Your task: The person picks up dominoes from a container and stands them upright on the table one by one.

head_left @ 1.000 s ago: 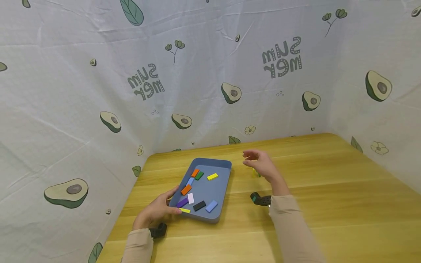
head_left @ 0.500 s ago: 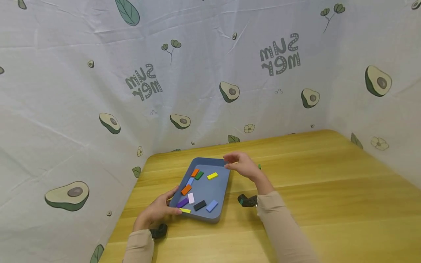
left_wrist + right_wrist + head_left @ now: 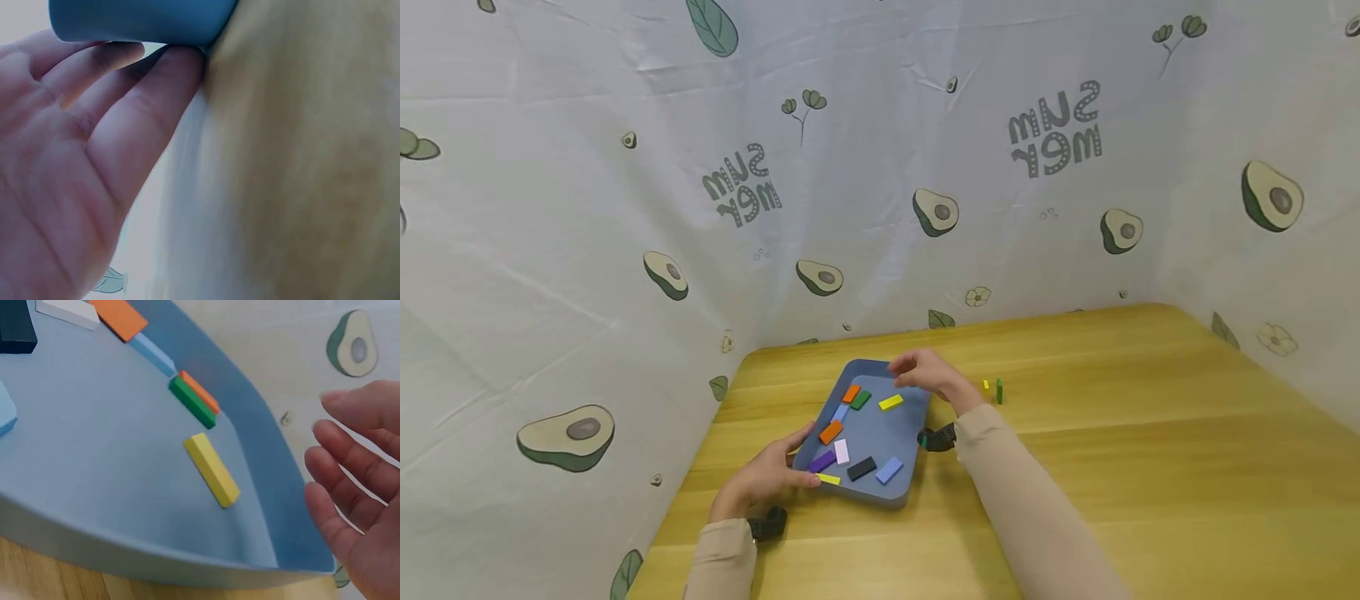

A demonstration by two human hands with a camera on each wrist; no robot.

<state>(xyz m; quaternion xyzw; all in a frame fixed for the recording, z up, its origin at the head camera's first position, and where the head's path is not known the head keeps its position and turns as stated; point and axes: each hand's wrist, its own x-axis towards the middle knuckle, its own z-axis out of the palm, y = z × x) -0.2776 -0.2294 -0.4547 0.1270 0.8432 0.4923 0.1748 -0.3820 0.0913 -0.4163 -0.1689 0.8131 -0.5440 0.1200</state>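
A head-worn camera looks forward and down over the table [image 3: 1150, 467], taking in tray [image 3: 880, 442] and patterned cloth [image 3: 865, 167]. Close up, the left-wrist view faces past the left hand [image 3: 81, 144] to the tray's outer wall [image 3: 137, 22]; the right-wrist view peers into the tray, sharing its green block [image 3: 192, 402] with the head view.

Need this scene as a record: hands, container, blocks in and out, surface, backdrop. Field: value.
left hand: holds the near-left corner of the blue-grey tray
right hand: over the tray's far end, fingers loosely bent, holding nothing
tray contents: ten visible: two orange blocks, two yellow blocks, two blue blocks, one green block, one pale block, one purple block, one black block
outside tray: small yellow piece, upright green piece
surface: wood-grain table
backdrop: avocado-print cloth
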